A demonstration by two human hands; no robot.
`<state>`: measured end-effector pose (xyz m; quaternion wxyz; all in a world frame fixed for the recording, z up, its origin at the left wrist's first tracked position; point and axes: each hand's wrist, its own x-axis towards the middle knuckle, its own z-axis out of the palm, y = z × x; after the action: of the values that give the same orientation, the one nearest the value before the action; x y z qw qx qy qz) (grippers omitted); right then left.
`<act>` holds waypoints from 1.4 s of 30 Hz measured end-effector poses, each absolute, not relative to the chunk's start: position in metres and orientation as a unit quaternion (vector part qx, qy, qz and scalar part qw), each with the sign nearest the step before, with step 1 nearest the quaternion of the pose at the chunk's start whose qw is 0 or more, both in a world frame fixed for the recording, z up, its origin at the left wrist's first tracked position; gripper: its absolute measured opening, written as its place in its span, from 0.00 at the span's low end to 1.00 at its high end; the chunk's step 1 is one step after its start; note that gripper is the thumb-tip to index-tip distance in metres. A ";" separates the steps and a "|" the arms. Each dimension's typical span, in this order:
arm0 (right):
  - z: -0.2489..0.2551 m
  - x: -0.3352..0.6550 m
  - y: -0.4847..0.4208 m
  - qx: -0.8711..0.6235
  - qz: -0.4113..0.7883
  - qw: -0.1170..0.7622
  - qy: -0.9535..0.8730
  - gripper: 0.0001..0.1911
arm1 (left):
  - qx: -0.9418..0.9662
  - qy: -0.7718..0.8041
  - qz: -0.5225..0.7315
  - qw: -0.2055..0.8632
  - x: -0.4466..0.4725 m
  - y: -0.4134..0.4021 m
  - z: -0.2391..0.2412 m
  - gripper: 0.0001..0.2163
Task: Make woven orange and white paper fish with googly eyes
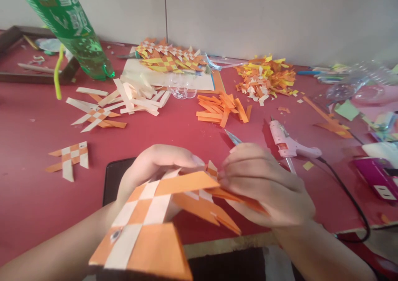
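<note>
While the left hand (155, 167) grasps the woven paper fish (139, 210), thumb along its upper edge, the right hand (270, 185) has its fingers (242, 165) curled around a pointed metal tool (232, 137), by the fish's loose strip ends; can't tell exact contact there. Fish is left of the glue gun (282, 140), nearer the person. Rest of the worktop (186, 136), ref glue gun: orange strips (222, 109) left and beyond; scrap pile (267, 78) straight beyond; cream strips (127, 96) further left, with stacked woven pieces (169, 61) behind; small woven piece (74, 154) and green bottle (81, 36) far left; magenta box (374, 177) right, slightly nearer.
</note>
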<state>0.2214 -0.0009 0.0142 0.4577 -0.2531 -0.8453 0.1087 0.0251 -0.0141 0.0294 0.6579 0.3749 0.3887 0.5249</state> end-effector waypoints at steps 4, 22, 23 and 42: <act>0.018 0.214 -0.001 -0.314 0.236 0.444 -0.805 0.10 | 0.448 0.376 0.537 0.607 0.024 -0.010 0.017 0.14; 0.009 0.204 -0.004 -0.476 0.352 0.449 -0.670 0.03 | 0.395 0.368 0.446 0.714 0.021 0.008 0.006 0.24; 0.009 0.205 -0.003 -0.474 0.351 0.443 -0.675 0.03 | 0.399 0.356 0.450 0.715 0.020 0.008 0.005 0.24; 0.004 0.206 -0.003 -0.504 0.423 0.408 -0.633 0.07 | 0.402 0.348 0.395 0.749 0.017 0.010 0.001 0.10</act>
<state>0.2056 -0.0026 0.0038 0.4076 -0.5042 -0.6331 0.4229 0.0172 0.0098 0.0012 0.7487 0.4025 0.3484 0.3952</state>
